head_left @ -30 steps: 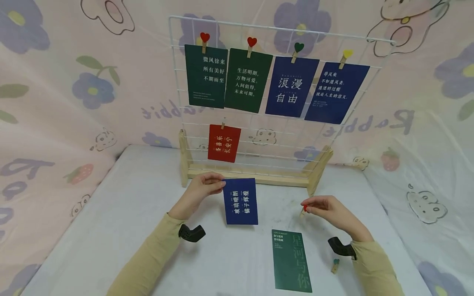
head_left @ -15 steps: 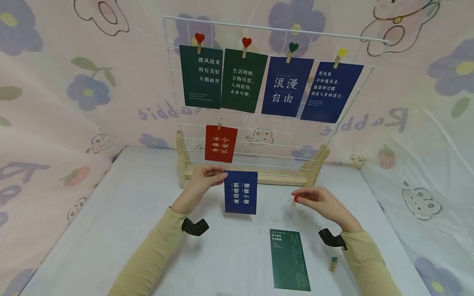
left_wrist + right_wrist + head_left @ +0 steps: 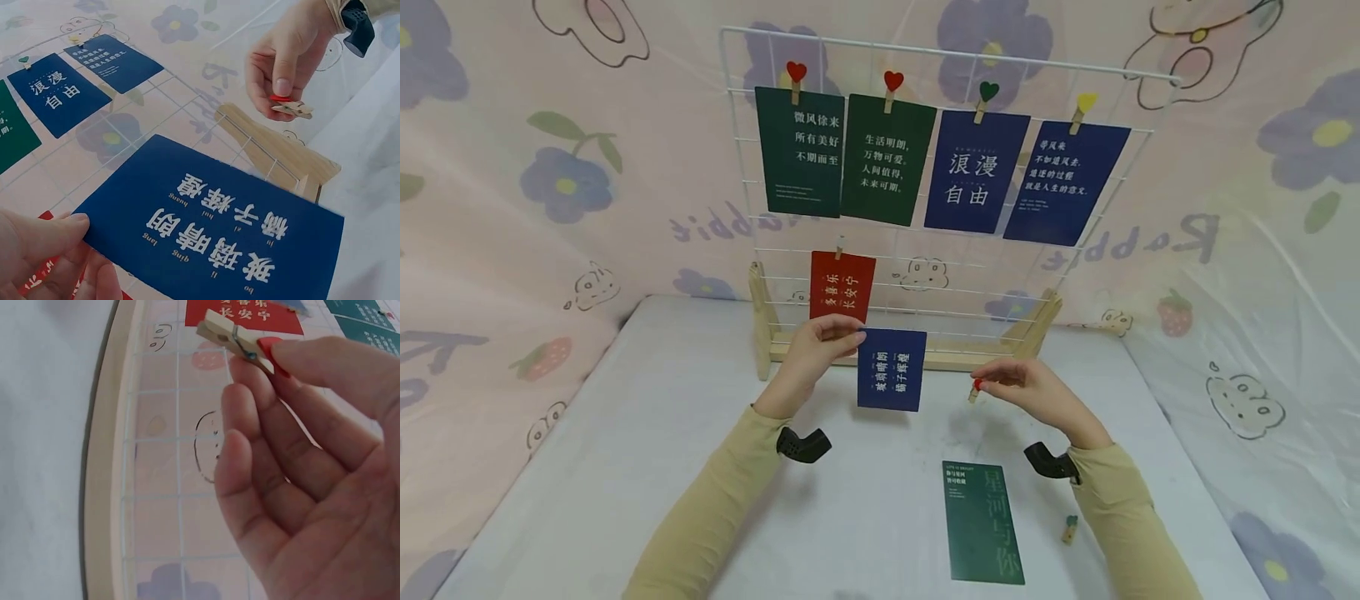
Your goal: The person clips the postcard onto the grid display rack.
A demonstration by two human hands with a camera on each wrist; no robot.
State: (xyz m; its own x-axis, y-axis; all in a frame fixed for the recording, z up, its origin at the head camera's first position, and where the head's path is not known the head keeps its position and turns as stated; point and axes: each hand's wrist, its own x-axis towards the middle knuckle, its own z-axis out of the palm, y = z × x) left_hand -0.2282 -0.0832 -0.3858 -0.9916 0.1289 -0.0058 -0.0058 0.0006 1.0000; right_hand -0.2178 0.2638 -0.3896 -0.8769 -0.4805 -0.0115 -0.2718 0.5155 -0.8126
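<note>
My left hand (image 3: 812,358) pinches a blue card (image 3: 891,371) with white characters by its upper left corner, in front of the wire rack's lower part. In the left wrist view the card (image 3: 212,225) spreads out from thumb and fingers. Between thumb and fingertips my right hand (image 3: 1037,396) holds a small wooden clothespin (image 3: 974,392) with a red heart, to the right of the card. The right wrist view shows that clothespin (image 3: 234,337) with its wooden tips pointing away from the fingers. A red card (image 3: 842,287), clipped to the rack, is partly covered by my left hand.
A white wire grid rack (image 3: 951,52) on a wooden base (image 3: 955,361) stands at the back. Green and blue cards hang along its top row from heart clothespins. On the white table (image 3: 850,508) lie a green card (image 3: 983,523) and a clothespin with a green heart (image 3: 1070,529).
Both hands have moved forward toward the rack, the left lifting the blue card, the right coming left with the clothespin. The left hand now overlaps the red card's lower edge.
</note>
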